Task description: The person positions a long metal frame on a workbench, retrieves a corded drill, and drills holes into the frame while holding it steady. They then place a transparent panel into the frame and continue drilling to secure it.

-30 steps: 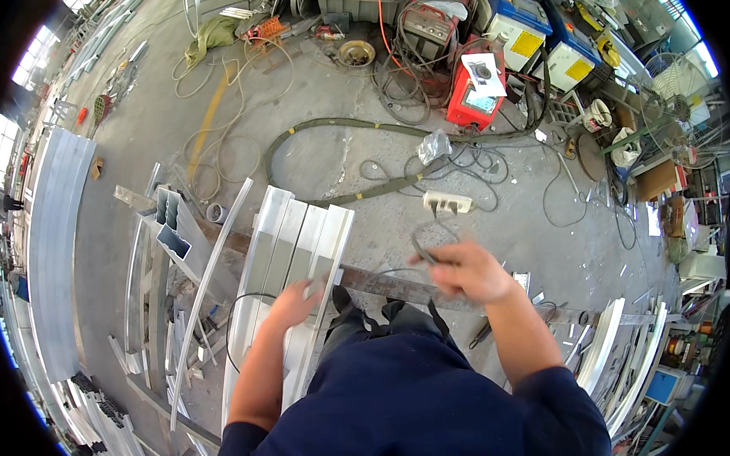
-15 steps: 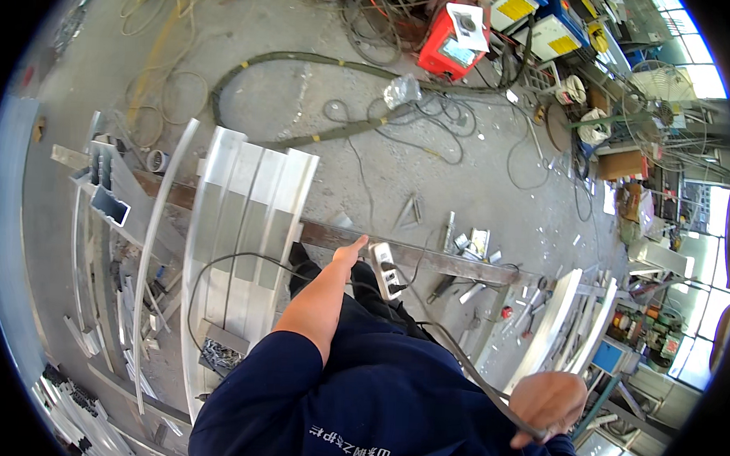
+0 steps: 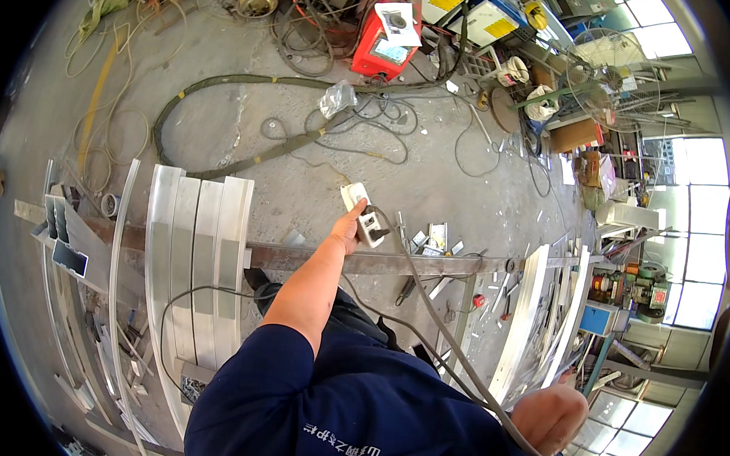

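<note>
My left arm reaches out ahead over the floor, and the left hand (image 3: pixel 347 229) is closed round a white power strip (image 3: pixel 353 195). Black plugs (image 3: pixel 372 225) sit in the sockets at the strip's near end. A grey cable (image 3: pixel 438 329) runs from beside the strip back toward my body and bends round at my right hand (image 3: pixel 548 419). That hand is raised near my right shoulder with its fingers curled on the cable. Its fingertips are partly hidden. A thinner dark cord (image 3: pixel 216 288) crosses the metal panels on my left.
Long silver metal profiles (image 3: pixel 207 254) lie at my left across a brown steel beam (image 3: pixel 306 260). White bars (image 3: pixel 524 316) rest on the right. A thick hose (image 3: pixel 164 121) loops over the floor ahead, near a red machine (image 3: pixel 386 58). A fan (image 3: pixel 616 80) stands far right.
My left hand has moved forward, carrying the power strip farther from my body over the beam. The right hand stays near my shoulder with the cable. The whole view has shifted.
</note>
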{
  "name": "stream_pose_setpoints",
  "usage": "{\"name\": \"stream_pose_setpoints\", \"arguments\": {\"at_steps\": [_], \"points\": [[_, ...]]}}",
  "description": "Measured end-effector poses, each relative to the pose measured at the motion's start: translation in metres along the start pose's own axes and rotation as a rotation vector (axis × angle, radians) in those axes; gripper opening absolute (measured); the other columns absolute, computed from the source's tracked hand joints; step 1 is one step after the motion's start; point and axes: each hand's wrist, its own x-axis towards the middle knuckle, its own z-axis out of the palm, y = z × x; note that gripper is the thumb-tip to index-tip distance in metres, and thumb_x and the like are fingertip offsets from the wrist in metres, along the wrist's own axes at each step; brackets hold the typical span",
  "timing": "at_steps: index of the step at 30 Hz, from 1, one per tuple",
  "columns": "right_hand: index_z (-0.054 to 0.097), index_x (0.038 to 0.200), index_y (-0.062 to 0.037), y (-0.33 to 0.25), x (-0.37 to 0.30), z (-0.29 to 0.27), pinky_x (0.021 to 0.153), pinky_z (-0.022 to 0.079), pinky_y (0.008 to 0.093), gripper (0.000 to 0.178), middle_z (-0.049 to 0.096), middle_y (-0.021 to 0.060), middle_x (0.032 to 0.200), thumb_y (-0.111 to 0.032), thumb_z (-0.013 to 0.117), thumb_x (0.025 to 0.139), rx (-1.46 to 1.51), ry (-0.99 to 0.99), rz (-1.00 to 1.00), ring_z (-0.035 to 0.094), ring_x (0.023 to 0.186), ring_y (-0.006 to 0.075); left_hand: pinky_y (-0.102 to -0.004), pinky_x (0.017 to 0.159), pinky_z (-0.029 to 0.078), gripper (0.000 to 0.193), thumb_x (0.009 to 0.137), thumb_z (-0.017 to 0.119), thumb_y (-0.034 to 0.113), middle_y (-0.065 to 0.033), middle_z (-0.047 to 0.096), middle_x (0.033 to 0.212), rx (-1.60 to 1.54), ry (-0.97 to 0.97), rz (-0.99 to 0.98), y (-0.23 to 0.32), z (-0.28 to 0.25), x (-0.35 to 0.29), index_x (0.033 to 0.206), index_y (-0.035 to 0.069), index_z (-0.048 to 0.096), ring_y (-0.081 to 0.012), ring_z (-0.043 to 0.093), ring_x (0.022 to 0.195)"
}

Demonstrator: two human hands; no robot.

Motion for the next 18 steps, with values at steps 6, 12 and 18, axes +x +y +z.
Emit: {"name": "stream_pose_setpoints", "arguments": {"at_steps": [6,12,18], "points": [[0.062,0.12,0.0069,0.066,-0.068,-0.051,0.066,0.053,0.0375,0.04,0.067,0.0197,0.099,-0.026,0.058,0.097,-0.429,0.141,0.368,0.065,0.07,0.0298,-0.0447,0.072,0.051,0.03,0.084,0.066,0.037,-0.0052,0.065,0.088,-0.032,0.218,-0.014,0.007,-0.027,-0.021,0.104,0.015,0.061,-0.024,0.062,0.078],[0.05,0.134,-0.0014,0.23,-0.096,-0.109,0.094,0.049,0.0418,0.056,0.061,0.0198,0.123,-0.032,0.065,0.089,-0.735,0.916,1.043,0.059,0.113,0.0333,-0.048,0.07,0.052,0.032,0.084,0.062,0.04,-0.008,0.063,0.082,0.107,0.229,-0.196,-0.02,-0.041,-0.056,0.102,0.014,0.059,-0.0271,0.062,0.073],[0.058,0.113,-0.0051,0.344,-0.053,-0.136,0.086,0.049,0.0493,0.04,0.066,0.0194,0.098,-0.036,0.062,0.087,-1.082,0.289,0.948,0.063,0.096,0.0392,-0.0455,0.064,0.052,0.029,0.078,0.067,0.033,-0.006,0.062,0.077,0.192,0.385,-0.099,-0.007,-0.057,-0.071,0.093,0.009,0.063,-0.0266,0.061,0.066]]}}
